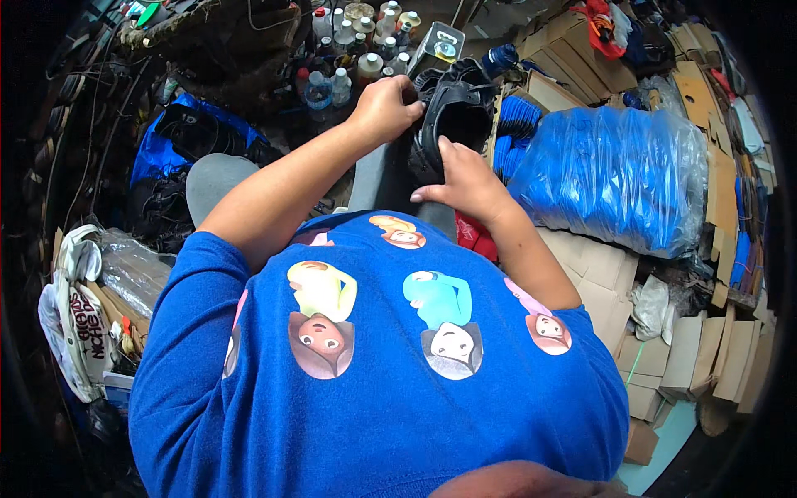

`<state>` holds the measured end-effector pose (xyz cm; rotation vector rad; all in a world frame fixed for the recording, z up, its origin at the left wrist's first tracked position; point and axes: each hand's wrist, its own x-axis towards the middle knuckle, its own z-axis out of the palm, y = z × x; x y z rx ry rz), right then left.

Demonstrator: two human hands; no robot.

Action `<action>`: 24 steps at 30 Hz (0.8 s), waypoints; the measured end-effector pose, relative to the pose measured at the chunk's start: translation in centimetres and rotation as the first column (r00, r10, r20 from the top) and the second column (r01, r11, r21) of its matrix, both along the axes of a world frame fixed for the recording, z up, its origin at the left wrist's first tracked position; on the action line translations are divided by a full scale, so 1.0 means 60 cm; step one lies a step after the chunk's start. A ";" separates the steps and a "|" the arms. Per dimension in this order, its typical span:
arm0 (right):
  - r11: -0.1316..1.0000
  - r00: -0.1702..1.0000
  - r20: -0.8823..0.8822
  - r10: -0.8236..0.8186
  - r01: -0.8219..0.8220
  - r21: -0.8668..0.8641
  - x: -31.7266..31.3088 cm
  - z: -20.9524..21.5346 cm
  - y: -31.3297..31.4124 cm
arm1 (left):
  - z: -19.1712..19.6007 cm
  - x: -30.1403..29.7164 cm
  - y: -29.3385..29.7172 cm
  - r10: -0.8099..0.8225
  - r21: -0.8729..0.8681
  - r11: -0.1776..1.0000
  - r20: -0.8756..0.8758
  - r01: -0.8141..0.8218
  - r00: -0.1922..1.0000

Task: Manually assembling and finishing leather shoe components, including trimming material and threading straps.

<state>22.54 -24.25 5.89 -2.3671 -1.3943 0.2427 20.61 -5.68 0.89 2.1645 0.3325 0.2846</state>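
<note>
A black shoe [429, 137] with a wide dark opening is held up in front of my knees, beyond my blue shirt. My left hand [386, 108] is closed at its left side, with thumb and fingers pinching the edge near some black straps or loops. My right hand [466, 178] grips the near end of the shoe, thumb stretched out to the left and fingers at the rim of the opening. The inside of the shoe is too dark to make out. Part of my grey trouser leg [217, 184] shows left of my left forearm.
Several bottles [368, 62] stand beyond my left hand, beside a clear-sided tin [438, 48]. To the right lies a large plastic-wrapped blue bundle [610, 178], with cardboard boxes [573, 50] behind. A blue bag [195, 133] with black pieces sits left; white cloth [79, 307] hangs nearer.
</note>
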 end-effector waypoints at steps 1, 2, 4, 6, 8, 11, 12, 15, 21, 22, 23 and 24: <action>1.000 1.000 -0.001 0.000 0.000 -0.001 -0.001 0.010 0.008 | -0.001 0.000 -0.004 0.061 -0.027 0.998 0.040 -0.060 0.997; 0.986 0.998 -0.059 0.028 -0.037 -0.163 -0.001 0.024 0.018 | -0.004 -0.004 -0.010 0.097 -0.039 0.995 0.106 -0.093 0.990; 0.945 0.991 -0.123 0.047 -0.084 -0.316 0.000 0.028 0.030 | -0.008 -0.002 -0.015 0.201 -0.175 0.967 0.090 -0.183 0.975; 0.924 0.961 -0.263 0.088 -0.177 -0.339 0.005 0.021 0.041 | -0.023 -0.009 -0.012 0.315 -0.390 0.879 0.044 -0.275 0.948; 0.920 0.929 -0.358 0.090 -0.214 -0.327 0.022 0.005 0.038 | -0.020 -0.014 0.004 0.262 -0.590 0.748 -0.159 -0.304 0.952; 0.900 0.883 -0.467 0.057 -0.247 -0.359 0.019 0.003 0.042 | 0.003 -0.024 0.019 0.202 -0.043 0.979 0.183 -0.197 0.962; 0.901 0.949 -0.297 0.109 -0.221 -0.374 0.008 0.011 0.042 | 0.032 -0.034 0.012 0.168 -0.010 0.985 0.306 -0.173 0.937; 0.954 0.942 -0.157 0.296 -0.300 0.003 0.005 -0.008 0.031 | 0.091 -0.073 -0.020 -0.338 0.000 0.926 0.442 0.377 0.831; 0.975 1.000 -0.014 0.009 -0.006 0.222 0.038 0.102 -0.030 | 0.073 -0.106 -0.012 -0.509 0.276 0.814 -0.083 0.511 0.857; 0.978 0.995 -0.039 -0.094 0.100 0.182 0.051 0.096 -0.054 | 0.084 -0.106 -0.017 -0.544 0.314 0.711 -0.320 0.628 0.776; 0.970 0.980 -0.057 -0.190 0.196 0.141 0.064 0.087 -0.065 | 0.077 -0.106 -0.018 -0.554 0.316 0.701 -0.325 0.640 0.767; 0.967 0.977 -0.061 -0.202 0.209 0.145 0.067 0.071 -0.067 | 0.061 -0.106 -0.018 -0.569 0.267 0.730 -0.273 0.629 0.776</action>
